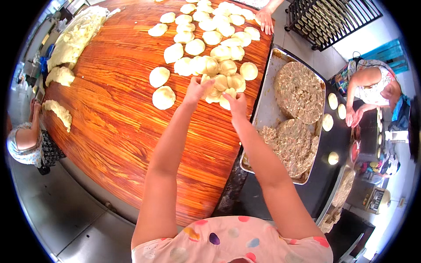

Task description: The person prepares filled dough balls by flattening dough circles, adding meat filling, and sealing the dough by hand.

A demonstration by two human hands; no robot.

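Note:
Many pale yellow, flattened dough rounds lie spread over the wooden tabletop (188, 140), several of them overlapping. My left hand (198, 90) reaches into the near end of this cluster, fingers pinched at the edge of a dough round (213, 94). Close by on its right, my right hand (237, 105) pinches another dough round (225, 102) between thumb and fingers. The fingertips partly cover both pieces. Two single dough rounds, one (164, 97) nearer me and one (159, 76) just beyond it, lie apart to the left of my hands.
Right of the table, a metal tray (258, 115) holds two mounds of speckled filling (299, 90). Beyond it a person (372, 85) works at a dark surface with dough rounds. Another person's hand (265, 19) rests at the far table edge. Dough sheets (79, 35) lie far left.

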